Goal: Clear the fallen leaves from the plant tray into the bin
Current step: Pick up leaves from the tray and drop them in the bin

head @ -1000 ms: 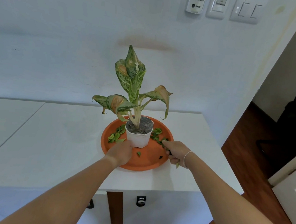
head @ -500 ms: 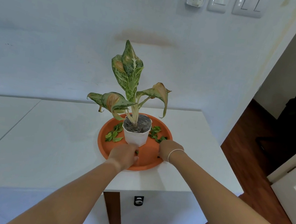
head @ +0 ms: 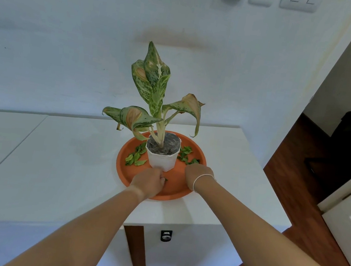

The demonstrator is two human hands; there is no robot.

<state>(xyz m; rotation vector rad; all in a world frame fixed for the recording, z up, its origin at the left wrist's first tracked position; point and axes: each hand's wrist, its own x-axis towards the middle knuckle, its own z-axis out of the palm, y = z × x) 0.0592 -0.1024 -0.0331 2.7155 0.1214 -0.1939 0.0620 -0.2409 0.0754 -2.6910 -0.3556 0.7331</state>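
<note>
While hands [head: 151,181] curl — round orange tray [head: 125,171].

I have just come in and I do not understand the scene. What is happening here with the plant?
A person is picking small fallen leaves off an orange plant tray that sits on a white table. A white pot with a plant stands in the middle of the tray. The left hand is closed at the front of the pot, with a bit of leaf at its fingers. The right hand reaches toward the leaves on the right. More leaves on the left remain. No bin is in view.
</note>
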